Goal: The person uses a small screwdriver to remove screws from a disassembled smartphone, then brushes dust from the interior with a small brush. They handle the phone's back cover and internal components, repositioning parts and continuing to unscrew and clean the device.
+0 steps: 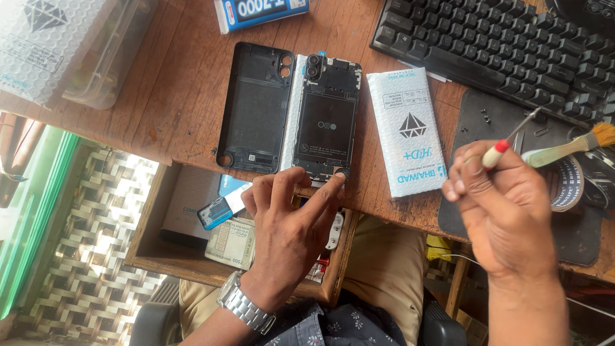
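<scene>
An opened phone body [327,125] lies face down on the wooden desk [186,83], its black back cover [255,106] set beside it on the left. My left hand [291,224] rests at the phone's near edge, the index fingertip pressing its lower right corner. My right hand [503,211] is raised to the right over a dark mat [477,122], pinching a small screwdriver [509,141] with a red and white handle, tip pointing up and away. A few tiny screws [485,117] lie on the mat.
A white padded pouch [410,138] lies right of the phone. A black keyboard [506,48] sits at the back right, a brush [567,148] near it. A blue box [259,13] is at the back. An open drawer [192,224] below holds papers and small items.
</scene>
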